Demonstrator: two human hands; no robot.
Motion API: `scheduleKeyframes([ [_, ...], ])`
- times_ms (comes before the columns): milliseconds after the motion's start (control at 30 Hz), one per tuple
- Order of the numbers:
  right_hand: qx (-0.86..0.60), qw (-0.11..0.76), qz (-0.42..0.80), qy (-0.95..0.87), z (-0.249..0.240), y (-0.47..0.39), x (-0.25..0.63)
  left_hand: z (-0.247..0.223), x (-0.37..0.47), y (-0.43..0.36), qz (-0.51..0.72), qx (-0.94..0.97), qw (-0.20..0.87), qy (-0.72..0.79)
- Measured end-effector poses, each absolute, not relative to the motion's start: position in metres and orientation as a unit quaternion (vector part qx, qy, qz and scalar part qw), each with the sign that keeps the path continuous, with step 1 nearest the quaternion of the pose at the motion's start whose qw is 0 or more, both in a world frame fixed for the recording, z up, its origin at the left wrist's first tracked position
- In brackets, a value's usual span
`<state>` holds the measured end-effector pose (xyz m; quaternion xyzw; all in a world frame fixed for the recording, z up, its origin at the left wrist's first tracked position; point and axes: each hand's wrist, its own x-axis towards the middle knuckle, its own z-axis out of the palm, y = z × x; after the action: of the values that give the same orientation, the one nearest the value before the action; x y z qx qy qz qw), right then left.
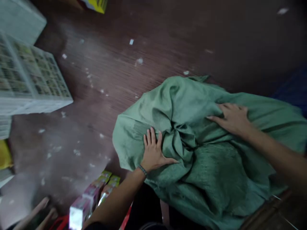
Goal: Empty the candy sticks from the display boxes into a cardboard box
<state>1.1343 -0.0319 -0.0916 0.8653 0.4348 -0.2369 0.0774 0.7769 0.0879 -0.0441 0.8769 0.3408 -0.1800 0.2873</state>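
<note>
Main risk, prob.: the gather (181, 131) atop the green bundle (216, 166) works loose. Can't tell if it's tied or just twisted, & outward pressure from L grip (153, 150) and R grip (232, 118) together would spread its folds. 2nd risk: lopsided push, e.g. L grip bearing down harder, could tilt the bundle b/c the contents' wt & shape are hidden; stacked boxes (92, 198), near side & well L of gather, might then get bumped. Also poss.: slipping, as neither grip has a fistful of cloth.

Position: green bundle is directly under both grips, touching, spread all round the gather & reaching farthest to its R. L grip: just L & a bit to near side of gather, palm down, fingers fanned wide, nothing clutched. R grip: R & slightly to far side of gather, fingers apart on cloth, thumb out, a bit blurred; no hold visible. Floor (155, 48) w/ pale scraps shows beyond gather; crates (31, 70) well off to its L.
</note>
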Motion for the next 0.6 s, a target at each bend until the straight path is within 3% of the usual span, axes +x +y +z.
scheduleKeyframes([
  [167,0.901,0.003,-0.126,0.415,-0.175,-0.072,1.063,-0.103,0.743,0.047,-0.253,0.866,0.220,0.371],
  [333,0.903,-0.075,-0.057,0.420,-0.257,-0.082,1.059,-0.157,0.747,0.057,-0.302,0.840,0.220,0.393],
  [433,0.915,-0.042,-0.095,0.391,-0.260,-0.081,1.063,-0.172,0.755,0.062,-0.321,0.812,0.242,0.422],
  [600,0.920,0.061,-0.162,0.351,-0.223,-0.049,1.061,-0.198,0.746,0.063,-0.312,0.758,0.269,0.506],
])
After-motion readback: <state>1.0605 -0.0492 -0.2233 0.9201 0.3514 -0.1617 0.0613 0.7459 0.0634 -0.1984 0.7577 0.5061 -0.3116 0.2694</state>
